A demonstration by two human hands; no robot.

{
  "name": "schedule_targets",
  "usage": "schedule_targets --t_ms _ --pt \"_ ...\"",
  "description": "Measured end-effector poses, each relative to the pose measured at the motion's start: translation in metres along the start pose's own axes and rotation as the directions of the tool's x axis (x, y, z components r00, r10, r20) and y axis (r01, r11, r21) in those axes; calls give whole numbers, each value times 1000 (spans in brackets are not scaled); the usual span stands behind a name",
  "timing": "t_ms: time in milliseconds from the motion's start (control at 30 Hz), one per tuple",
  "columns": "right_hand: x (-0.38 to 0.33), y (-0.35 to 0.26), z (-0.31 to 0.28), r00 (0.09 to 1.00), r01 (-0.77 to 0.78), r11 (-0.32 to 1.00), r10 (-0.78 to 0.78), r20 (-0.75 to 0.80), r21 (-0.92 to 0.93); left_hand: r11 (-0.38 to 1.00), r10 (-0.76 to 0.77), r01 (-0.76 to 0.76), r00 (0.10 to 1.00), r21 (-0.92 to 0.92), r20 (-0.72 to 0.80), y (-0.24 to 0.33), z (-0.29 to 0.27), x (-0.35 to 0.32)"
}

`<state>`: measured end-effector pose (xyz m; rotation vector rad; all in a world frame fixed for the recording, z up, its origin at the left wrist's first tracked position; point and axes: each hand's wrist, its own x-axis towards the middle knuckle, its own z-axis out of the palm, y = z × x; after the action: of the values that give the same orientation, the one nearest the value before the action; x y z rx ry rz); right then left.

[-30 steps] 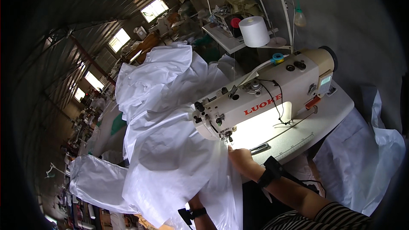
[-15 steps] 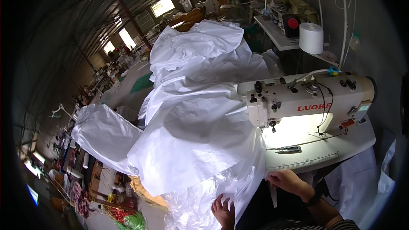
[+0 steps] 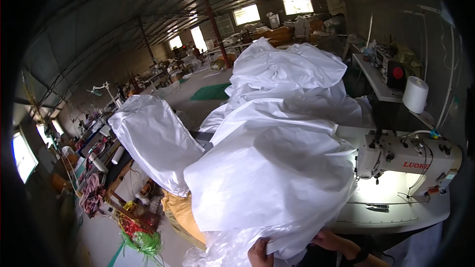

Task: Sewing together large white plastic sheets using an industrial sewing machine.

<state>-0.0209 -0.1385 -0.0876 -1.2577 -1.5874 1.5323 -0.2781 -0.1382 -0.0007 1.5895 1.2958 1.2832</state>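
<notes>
A large white plastic-like sheet (image 3: 267,183) lies heaped over the sewing table, its near edge hanging toward me. My left hand (image 3: 260,253) is closed on that near edge, beside crinkled clear film (image 3: 225,244). Farther right, my right hand (image 3: 327,240) has its fingers pinched at the same sheet's edge; the fingertips are partly hidden. A dark band circles the right wrist. The white sewing machine (image 3: 420,155) stands to the right with its lamp lit. Small thread snips (image 3: 377,208) lie on its bed.
A white thread cone (image 3: 415,94) stands behind the machine. Another white bundle (image 3: 153,141) rests at the left. Below it are a yellow-orange sack (image 3: 183,212) and green and red strands (image 3: 143,244). A side table (image 3: 371,71) stands at the back right.
The view has swung left, so the machine sits farther right. My left hand has gone from spread fingers on the film to gripping the sheet's edge; my right hand has come to the sheet.
</notes>
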Motion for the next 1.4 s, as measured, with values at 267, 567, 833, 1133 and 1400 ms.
schedule_targets --t_ms 267,567,833,1133,1400 --pt "109 4 56 995 -75 997 77 64 -30 785 578 -619 721 -21 382 106 4 54" --pt "104 -16 62 992 -117 990 113 51 82 485 605 -780 626 396 492 114 -28 51" --pt "-26 -17 68 956 -293 779 255 146 554 657 416 -682 683 321 600 45 -32 9" --pt "-76 -60 84 900 -97 677 373 -227 730 739 499 -670 612 67 614 4 -19 -47" --pt "-83 -30 82 884 -60 681 376 -278 730 746 -146 9 978 666 151 -78 -109 -12"
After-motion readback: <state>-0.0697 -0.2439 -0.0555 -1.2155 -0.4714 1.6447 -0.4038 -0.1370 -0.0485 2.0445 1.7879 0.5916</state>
